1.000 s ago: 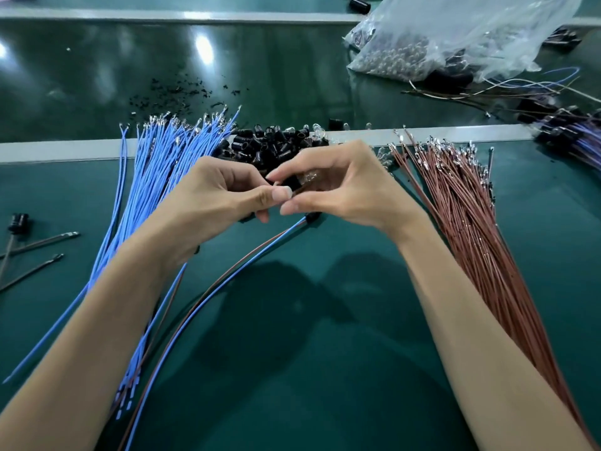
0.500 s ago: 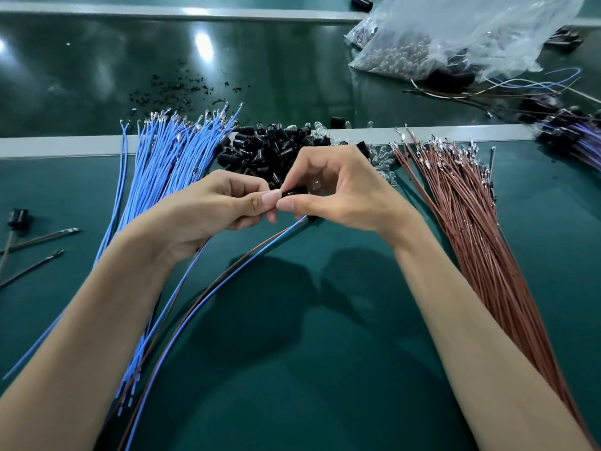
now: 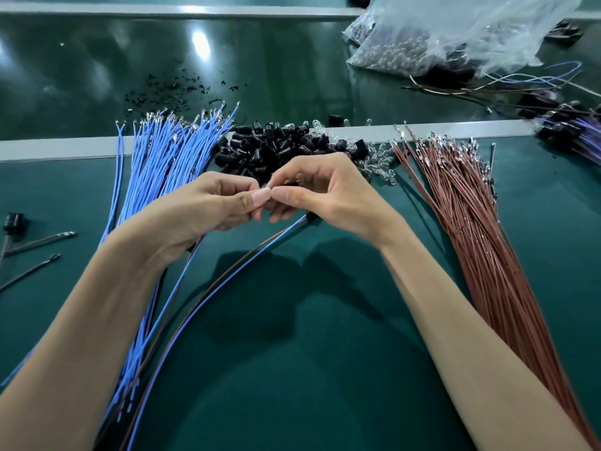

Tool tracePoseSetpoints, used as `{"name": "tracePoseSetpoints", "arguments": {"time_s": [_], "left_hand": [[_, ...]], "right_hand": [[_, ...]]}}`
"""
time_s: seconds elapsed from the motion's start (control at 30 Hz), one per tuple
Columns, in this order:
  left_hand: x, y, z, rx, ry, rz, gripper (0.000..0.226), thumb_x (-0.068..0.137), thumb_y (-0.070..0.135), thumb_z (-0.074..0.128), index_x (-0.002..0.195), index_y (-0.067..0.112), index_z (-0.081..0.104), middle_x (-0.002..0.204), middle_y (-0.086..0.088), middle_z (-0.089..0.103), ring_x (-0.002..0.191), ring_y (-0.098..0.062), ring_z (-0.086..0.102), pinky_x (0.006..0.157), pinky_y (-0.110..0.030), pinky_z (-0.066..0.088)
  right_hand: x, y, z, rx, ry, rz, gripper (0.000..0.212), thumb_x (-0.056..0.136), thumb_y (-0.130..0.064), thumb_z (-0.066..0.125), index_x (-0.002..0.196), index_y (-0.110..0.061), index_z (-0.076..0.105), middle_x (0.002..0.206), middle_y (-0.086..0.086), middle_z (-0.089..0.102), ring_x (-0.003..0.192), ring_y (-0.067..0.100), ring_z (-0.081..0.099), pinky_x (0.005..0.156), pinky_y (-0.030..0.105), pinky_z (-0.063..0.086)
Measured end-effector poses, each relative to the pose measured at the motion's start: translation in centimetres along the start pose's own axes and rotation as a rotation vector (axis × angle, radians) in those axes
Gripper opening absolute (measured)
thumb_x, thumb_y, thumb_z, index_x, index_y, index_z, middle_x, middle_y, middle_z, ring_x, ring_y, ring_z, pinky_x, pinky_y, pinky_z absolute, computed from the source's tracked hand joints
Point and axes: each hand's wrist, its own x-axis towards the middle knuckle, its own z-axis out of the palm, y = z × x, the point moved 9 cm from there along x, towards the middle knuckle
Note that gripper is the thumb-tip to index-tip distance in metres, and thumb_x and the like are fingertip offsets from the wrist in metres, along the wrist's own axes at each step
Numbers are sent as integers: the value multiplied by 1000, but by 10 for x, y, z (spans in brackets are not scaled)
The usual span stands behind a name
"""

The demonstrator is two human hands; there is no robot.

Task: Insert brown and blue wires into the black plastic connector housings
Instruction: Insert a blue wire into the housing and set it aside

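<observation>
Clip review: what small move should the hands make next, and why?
Left hand and right hand pinch a small part, mostly hidden, thumb to thumb in front of the black housings; a brown and blue wire pair trails from under the right hand. So probably press the fingertips together to seat it.

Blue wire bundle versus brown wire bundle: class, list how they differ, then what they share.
The blue wire bundle is blue, the brown wire bundle reddish-brown. The blue lies left of the black housings, the brown right. The left forearm crosses the blue; the brown runs beside the right forearm. Both have metal terminals at far ends.
</observation>
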Motion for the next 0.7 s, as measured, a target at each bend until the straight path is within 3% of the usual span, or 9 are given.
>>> {"name": "tracePoseSetpoints", "arguments": {"time_s": [0.2,0.3,0.43,0.53,0.63,0.7], "left_hand": [[3,-6,3,53,-62,2,32,83,36,67,58,17,60,50,5,31,47,-5,24,43,-11,23],[4,-9,3,58,-64,6,30,81,36,56,57,19,60,49,6,31,48,-6,24,44,-11,23],[5,-15,3,65,-58,-20,32,85,38,66,59,20,62,50,8,33,48,-4,26,44,-10,25],[9,-23,0,115,13,-77,31,81,42,60,65,16,64,49,8,36,49,-7,29,47,-14,26],[13,-30,1,291,101,-114,28,90,36,61,71,16,68,49,8,44,55,-13,36,57,-28,27],[12,-28,3,396,146,-94,24,90,35,61,73,21,70,51,8,55,54,-10,43,58,-28,33]], "right_hand": [[-4,2,-5,-80,-34,13,3,85,6,65,85,5,62,64,-3,63,55,5,56,55,14,45],[-4,3,-6,-80,-39,10,4,85,8,64,85,8,60,64,-8,64,55,3,55,56,14,44],[-5,16,-9,-65,-3,54,6,84,7,65,85,2,61,71,-1,67,60,6,60,61,18,50],[0,28,-14,-96,30,128,6,85,4,66,85,-1,63,78,7,69,68,10,65,69,21,54],[4,29,-14,-389,-8,188,6,87,-7,68,90,-2,69,83,8,71,72,11,65,75,22,53],[6,10,-22,-616,73,120,11,88,-13,68,89,-3,72,82,7,71,70,16,62,71,25,50]]}}
